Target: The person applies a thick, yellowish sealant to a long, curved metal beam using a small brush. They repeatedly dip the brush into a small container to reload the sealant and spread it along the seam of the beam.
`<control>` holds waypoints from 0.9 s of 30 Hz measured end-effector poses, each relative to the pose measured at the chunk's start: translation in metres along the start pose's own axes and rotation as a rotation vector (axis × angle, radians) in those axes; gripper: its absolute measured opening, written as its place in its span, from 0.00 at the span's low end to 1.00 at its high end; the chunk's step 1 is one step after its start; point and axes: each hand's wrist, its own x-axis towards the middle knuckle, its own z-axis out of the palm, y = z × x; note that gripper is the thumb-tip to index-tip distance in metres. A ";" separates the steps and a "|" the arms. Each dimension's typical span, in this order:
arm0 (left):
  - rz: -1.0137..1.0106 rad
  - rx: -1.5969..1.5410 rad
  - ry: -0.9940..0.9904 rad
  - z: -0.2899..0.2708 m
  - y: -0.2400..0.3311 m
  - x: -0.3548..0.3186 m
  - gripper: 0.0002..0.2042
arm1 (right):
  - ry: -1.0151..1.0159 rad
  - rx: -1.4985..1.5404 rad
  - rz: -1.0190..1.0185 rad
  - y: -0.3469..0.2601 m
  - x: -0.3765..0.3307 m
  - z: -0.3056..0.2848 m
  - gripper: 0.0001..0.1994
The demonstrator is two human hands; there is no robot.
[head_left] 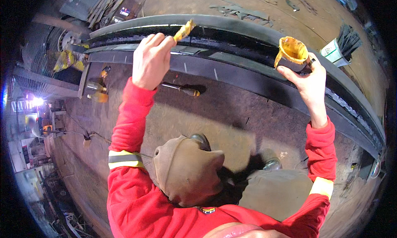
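Note:
My left hand (154,58) is closed on what looks like a small brush (184,30), its end thickly smeared with yellow, held over a long dark steel beam (231,64). The handle is hidden in my fingers. My right hand (305,72) grips a cup (294,50) above the beam's right part. Yellow stuff coats the cup's inside and rim and runs down its outer side. The brush and the cup are well apart. Several short pale marks show on the beam's near face.
On the floor behind my left wrist lies a screwdriver (184,89). Bottles (98,97) lie near the beam's left end. Beyond the beam at right, a pale container (336,53) holds many thin dark rods. A bright light (38,101) glares at far left. My knees are below the beam.

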 end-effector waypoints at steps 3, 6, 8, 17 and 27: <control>0.128 0.037 -0.101 -0.025 -0.003 0.010 0.08 | 0.000 0.013 0.032 0.000 -0.002 -0.003 0.29; 0.125 0.085 -0.067 -0.037 -0.015 0.020 0.09 | -0.013 0.023 0.033 0.002 0.000 -0.003 0.29; 0.219 0.099 -0.083 -0.030 -0.022 0.029 0.09 | -0.009 0.024 0.030 0.001 0.000 -0.001 0.29; 0.478 0.043 -0.310 -0.046 -0.033 0.055 0.13 | -0.002 0.032 0.026 0.002 -0.001 -0.003 0.29; 0.600 -0.066 -0.421 -0.034 -0.047 0.090 0.09 | -0.012 -0.007 0.020 0.004 -0.002 0.001 0.29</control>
